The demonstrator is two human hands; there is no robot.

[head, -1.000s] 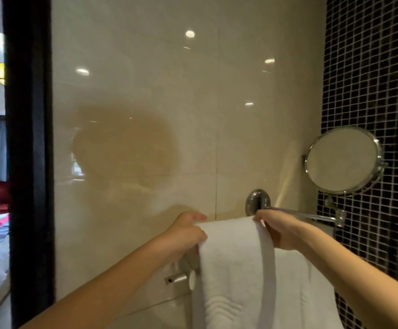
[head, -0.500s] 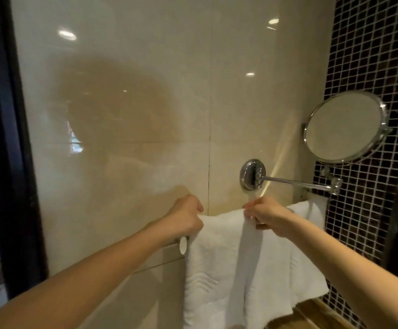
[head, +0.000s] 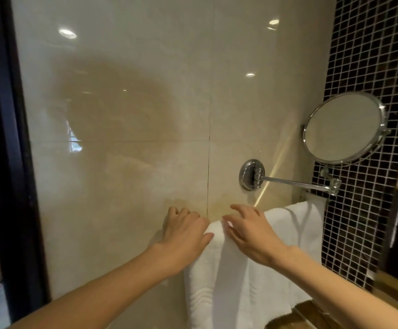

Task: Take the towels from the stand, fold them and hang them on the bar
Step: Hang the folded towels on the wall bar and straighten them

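A white towel (head: 231, 286) hangs over the bar, low on the shiny beige wall (head: 134, 115). The bar itself is hidden under it. A second white towel (head: 300, 224) hangs just beside it on the right, partly behind it. The left hand (head: 183, 233) rests on the top left corner of the front towel. Its fingers (head: 181, 213) bend over the back, and I cannot tell if they grip. The right hand (head: 252, 236) lies on top, fingers (head: 240, 208) spread and loose, holding nothing. A round mirror (head: 344, 128) sticks out above.

towel (head: 240, 281) hanging before wall (head: 122, 115), mirror (head: 344, 128) above right
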